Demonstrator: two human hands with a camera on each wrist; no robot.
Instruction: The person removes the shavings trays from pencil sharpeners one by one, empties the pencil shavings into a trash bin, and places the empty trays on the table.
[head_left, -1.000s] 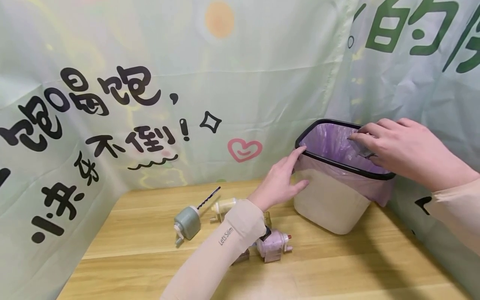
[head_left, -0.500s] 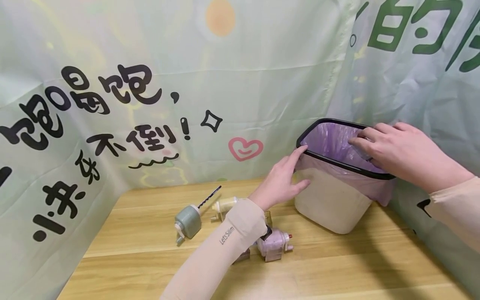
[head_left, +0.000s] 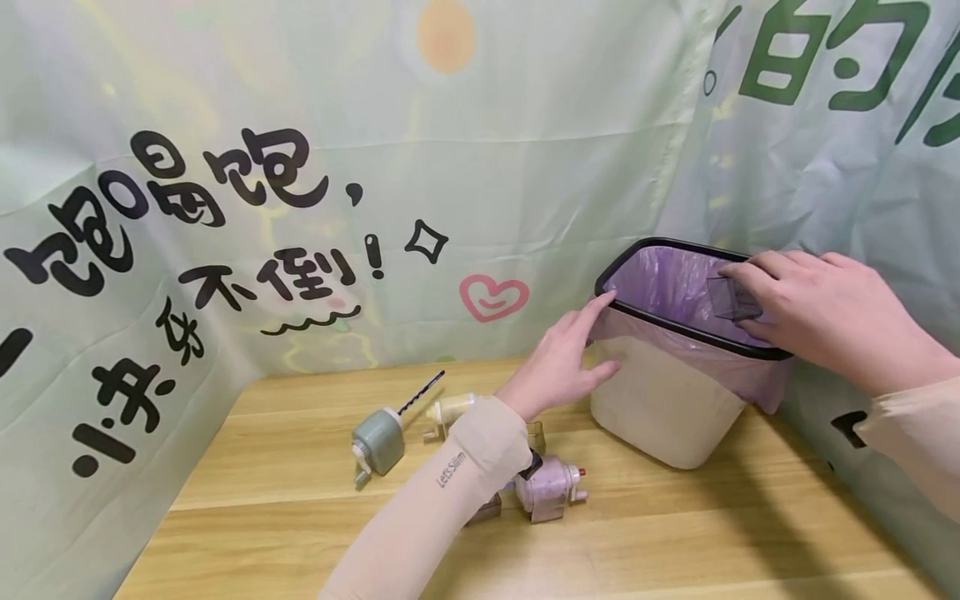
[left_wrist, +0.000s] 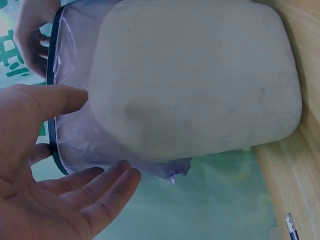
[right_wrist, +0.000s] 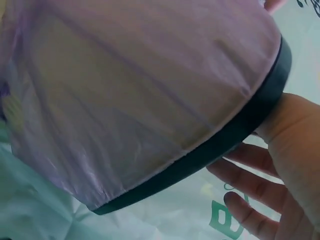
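A small see-through grey plastic box (head_left: pixel 724 298), like a pencil sharpener's shavings drawer, is pinched by my right hand (head_left: pixel 836 315) at the mouth of the trash can (head_left: pixel 660 408). That can is cream-coloured, with a black rim and a purple bag inside. My left hand (head_left: pixel 558 354) touches the near left of the rim with an extended index finger, its thumb held away from the wall. Left of it lie hand-crank pencil sharpeners: a grey-green one (head_left: pixel 379 442) with a dark pencil (head_left: pixel 422 392) in it, a pale yellow one (head_left: pixel 453 408) and a lilac one (head_left: pixel 551 487).
My left forearm (head_left: pixel 435 483) crosses over the wooden table (head_left: pixel 225 533) and partly hides the yellow sharpener and a brownish clear drawer (head_left: pixel 487 510). Printed cloth (head_left: pixel 375 100) hangs behind the table and along both sides.
My right hand has shifted slightly right and turned the clear box, so more of it shows inside the can's mouth. The left hand stays at the rim.
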